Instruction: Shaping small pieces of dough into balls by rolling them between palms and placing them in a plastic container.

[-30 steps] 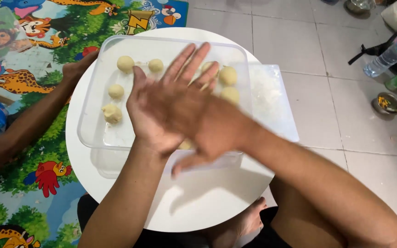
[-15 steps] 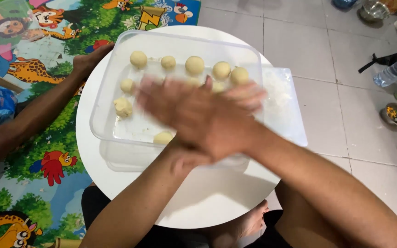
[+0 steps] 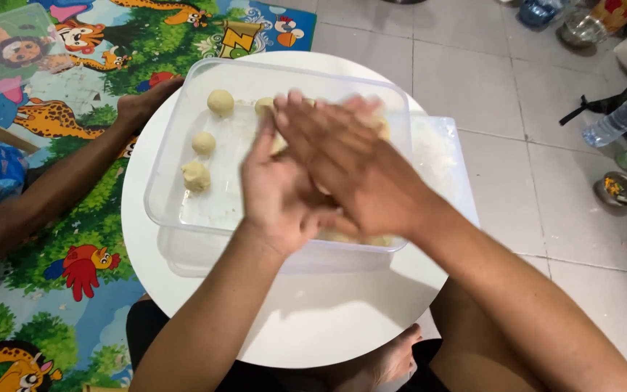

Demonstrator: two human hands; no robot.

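Dough balls (image 3: 210,138), pale and round, sit in the clear plastic tub (image 3: 183,214) on the round white bench (image 3: 313,327). I count three clearly along the tub's left side, one near the far wall and two nearer me; more show past my hands but are partly hidden. I have my left hand (image 3: 277,192) and right hand (image 3: 342,170) pressed palm to palm just above the tub, right over left, fingers (image 3: 295,116) stretched out flat and close together. I cannot tell whether any dough lies between the palms. Both hands are blurred. A clear lid (image 3: 440,163) lies under the tub's right edge. Another person's hand (image 3: 146,105) rests at the bench's far left rim, touching it beside the tub. The bench stands half on a colourful animal play mat (image 3: 74,239), half on tiled floor (image 3: 538,181), where a plastic bottle (image 3: 622,120) lies.
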